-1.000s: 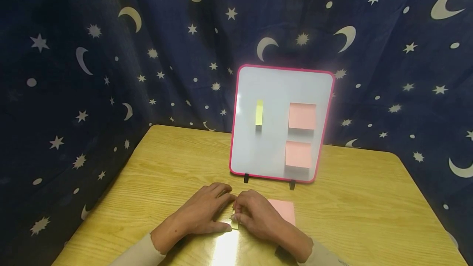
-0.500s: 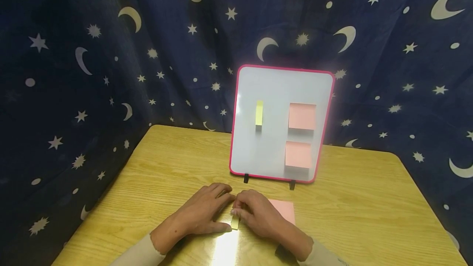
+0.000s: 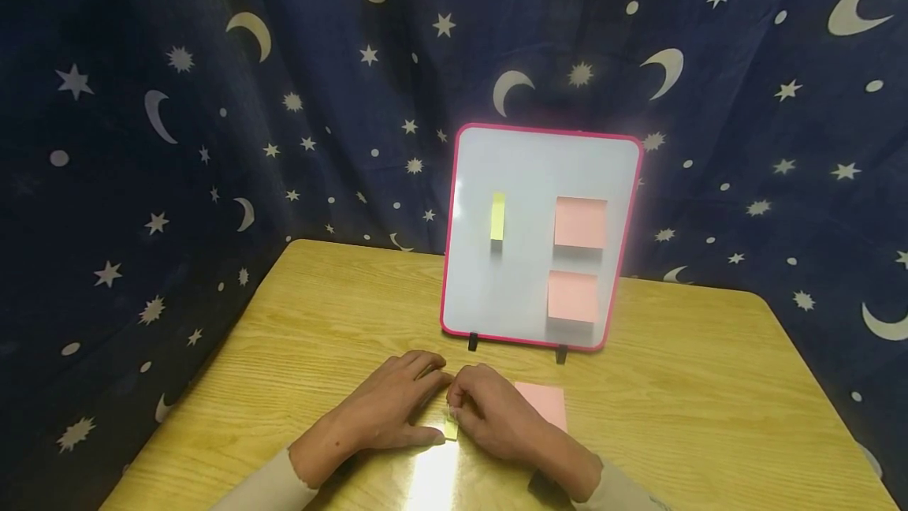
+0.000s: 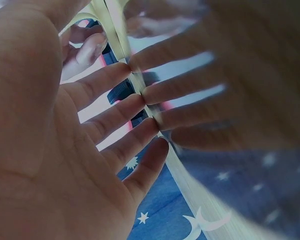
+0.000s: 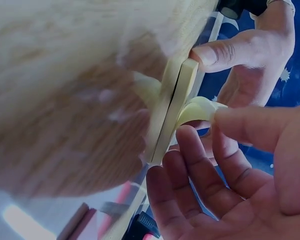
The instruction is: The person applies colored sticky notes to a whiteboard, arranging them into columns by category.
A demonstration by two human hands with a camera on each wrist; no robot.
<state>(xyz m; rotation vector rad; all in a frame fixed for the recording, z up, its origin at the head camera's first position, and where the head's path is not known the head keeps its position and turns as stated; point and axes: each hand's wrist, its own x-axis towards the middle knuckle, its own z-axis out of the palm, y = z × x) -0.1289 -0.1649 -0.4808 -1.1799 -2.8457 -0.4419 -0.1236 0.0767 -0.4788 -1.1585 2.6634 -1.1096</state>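
A narrow yellow sticky note pad lies on the table between both hands. My right hand pinches its top sheet between thumb and forefinger; in the right wrist view the sheet bows up from the pad, with the other fingers beside the pad's edge. My left hand rests on the table with spread, fairly straight fingers, and its thumb lies against the pad's near end. The left wrist view shows the left fingertips on the shiny tabletop.
Behind the hands stands a pink-framed whiteboard on black feet. It bears a narrow yellow sticky note, an upper pink note and a lower pink note. A pink sticky note pad lies on the table, partly behind the right forearm.
The right thumb and fingertips have shifted slightly away along the yellow pad, from its middle toward its far end, and pinch the top sheet. The left hand has stayed in place.
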